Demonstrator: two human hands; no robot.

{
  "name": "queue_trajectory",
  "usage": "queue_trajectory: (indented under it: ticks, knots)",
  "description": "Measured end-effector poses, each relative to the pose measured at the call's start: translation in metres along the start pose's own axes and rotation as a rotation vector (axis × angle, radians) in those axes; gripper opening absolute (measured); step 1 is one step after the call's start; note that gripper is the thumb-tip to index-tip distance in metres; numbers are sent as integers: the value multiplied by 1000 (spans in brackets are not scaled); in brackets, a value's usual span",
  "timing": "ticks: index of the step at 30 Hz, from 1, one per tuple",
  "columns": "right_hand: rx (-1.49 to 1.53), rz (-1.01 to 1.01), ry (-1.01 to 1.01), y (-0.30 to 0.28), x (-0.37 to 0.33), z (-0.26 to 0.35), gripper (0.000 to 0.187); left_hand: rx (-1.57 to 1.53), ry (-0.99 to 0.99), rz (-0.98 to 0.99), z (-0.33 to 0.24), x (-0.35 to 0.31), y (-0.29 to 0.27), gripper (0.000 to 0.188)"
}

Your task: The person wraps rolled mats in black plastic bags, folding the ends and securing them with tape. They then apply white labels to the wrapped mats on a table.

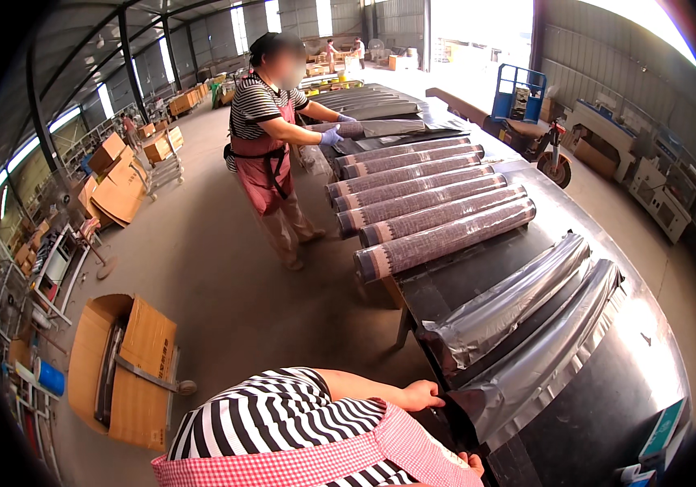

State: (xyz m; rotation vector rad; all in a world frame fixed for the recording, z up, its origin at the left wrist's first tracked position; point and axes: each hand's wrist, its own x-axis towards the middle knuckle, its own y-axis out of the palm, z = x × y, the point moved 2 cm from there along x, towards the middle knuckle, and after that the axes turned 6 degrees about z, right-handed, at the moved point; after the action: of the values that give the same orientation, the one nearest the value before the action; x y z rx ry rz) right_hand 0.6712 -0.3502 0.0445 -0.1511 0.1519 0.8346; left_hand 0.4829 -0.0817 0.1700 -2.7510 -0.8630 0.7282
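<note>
**Hands at the mouth of a silvery bag**

Nearest, the person's left hand is closed on the open end of a long, crinkled, silver-grey plastic bag, fingers curled over its edge. The right hand shows only as fingertips past a red-checked apron, beside the same bag end; whether it grips cannot be told. A second, similar bag lies just beside the first (both glossy and wrinkled) on the long dark shiny table. Farther along lie several tightly rolled purplish patterned rugs, side by side and touching. Beyond them a co-worker's blue-gloved hand rests on another roll. Around stands a metal-walled warehouse with a concrete floor and cardboard boxes.
</note>
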Motion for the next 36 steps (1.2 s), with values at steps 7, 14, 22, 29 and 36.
queue_trajectory:
  ticks: [7, 14, 22, 29, 36]
  knots:
    - [73, 99, 27, -2, -2, 8, 48, -9, -10, 20, 4, -1, 3, 30]
    - [50, 136, 107, -1, -6, 22, 41, -55, -3, -14, 8, -7, 4, 23]
    - [7, 161, 85, -4, -5, 12, 22, 396, 499, -407, -22, -28, 7, 27]
    - [52, 266, 24, 7, -6, 16, 9, 559, 1011, 377, -67, -38, 48, 30]
    - [-327, 195, -342, 51, -22, 133, 7, 479, 882, 322, -77, -27, 58, 16]
